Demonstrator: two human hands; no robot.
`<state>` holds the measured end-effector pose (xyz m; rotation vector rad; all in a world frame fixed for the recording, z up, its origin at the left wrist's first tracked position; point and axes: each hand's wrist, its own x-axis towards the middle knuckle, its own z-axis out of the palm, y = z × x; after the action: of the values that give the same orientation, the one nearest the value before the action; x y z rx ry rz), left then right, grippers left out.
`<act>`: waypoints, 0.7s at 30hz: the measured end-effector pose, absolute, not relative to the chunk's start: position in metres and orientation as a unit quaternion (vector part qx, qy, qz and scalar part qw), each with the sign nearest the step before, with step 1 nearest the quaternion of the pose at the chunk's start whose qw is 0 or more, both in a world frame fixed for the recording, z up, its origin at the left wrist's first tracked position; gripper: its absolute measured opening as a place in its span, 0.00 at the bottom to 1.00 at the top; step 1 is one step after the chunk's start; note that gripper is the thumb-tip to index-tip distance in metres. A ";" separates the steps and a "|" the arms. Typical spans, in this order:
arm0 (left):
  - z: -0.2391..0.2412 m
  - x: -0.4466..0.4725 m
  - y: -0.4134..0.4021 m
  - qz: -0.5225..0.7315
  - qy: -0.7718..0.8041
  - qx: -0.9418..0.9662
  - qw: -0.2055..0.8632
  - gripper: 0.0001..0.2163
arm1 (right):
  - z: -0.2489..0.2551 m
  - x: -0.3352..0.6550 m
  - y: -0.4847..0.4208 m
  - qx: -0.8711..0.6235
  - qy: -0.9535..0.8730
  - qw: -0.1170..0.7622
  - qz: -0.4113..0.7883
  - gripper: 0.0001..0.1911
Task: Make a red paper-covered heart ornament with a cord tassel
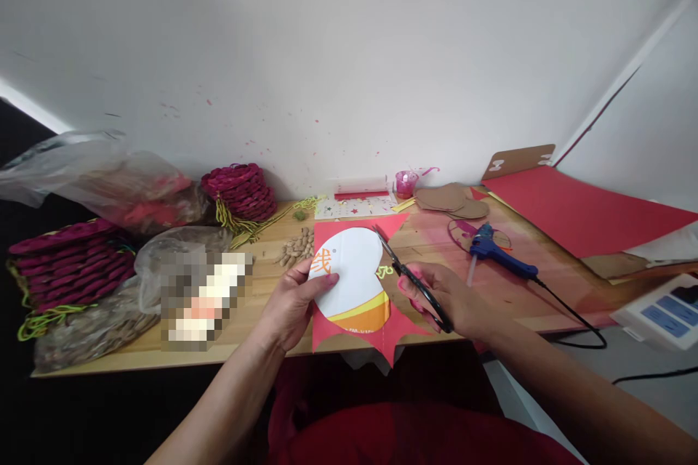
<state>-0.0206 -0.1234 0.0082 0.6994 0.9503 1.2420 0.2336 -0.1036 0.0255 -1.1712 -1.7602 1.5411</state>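
Note:
My left hand (297, 298) pinches the left side of a white heart-shaped cardboard piece (354, 261), printed with orange and yellow, thumb on top. Against the cardboard lies a sheet of red paper (376, 345), its lower edge cut into jagged points. My right hand (433, 294) is closed around black-handled scissors (414, 280). Their blades point up and left, at the right edge of the cardboard near its top. Whether the blades bite into the paper is hard to tell.
A blue glue gun (502, 254) with a black cord lies right. Beyond are brown cardboard hearts (441, 200), a pink cup (406, 183) and large red sheets (589, 207). Peanuts (297, 247), purple woven bundles (240, 192) and plastic bags (179, 254) sit left. A white power strip (662, 312) is at right.

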 end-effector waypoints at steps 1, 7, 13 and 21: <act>0.008 -0.022 -0.122 0.545 0.419 0.311 0.656 0.22 | 0.026 0.235 -0.103 -0.434 -0.651 0.257 0.567 0.25; 0.011 -0.030 -0.116 0.521 0.420 0.326 0.668 0.20 | 0.034 0.241 -0.103 -0.437 -0.657 0.243 0.564 0.28; 0.015 -0.033 -0.111 0.505 0.418 0.326 0.681 0.22 | 0.031 0.245 -0.102 -0.437 -0.654 0.235 0.571 0.30; 0.016 -0.039 -0.106 0.496 0.417 0.328 0.688 0.19 | 0.015 0.253 -0.093 -0.451 -0.644 0.210 0.582 0.23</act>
<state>-0.0386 -0.1056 0.0160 0.7332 0.9335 1.1093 0.2531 -0.0931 0.0150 -1.2530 -1.7912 1.6171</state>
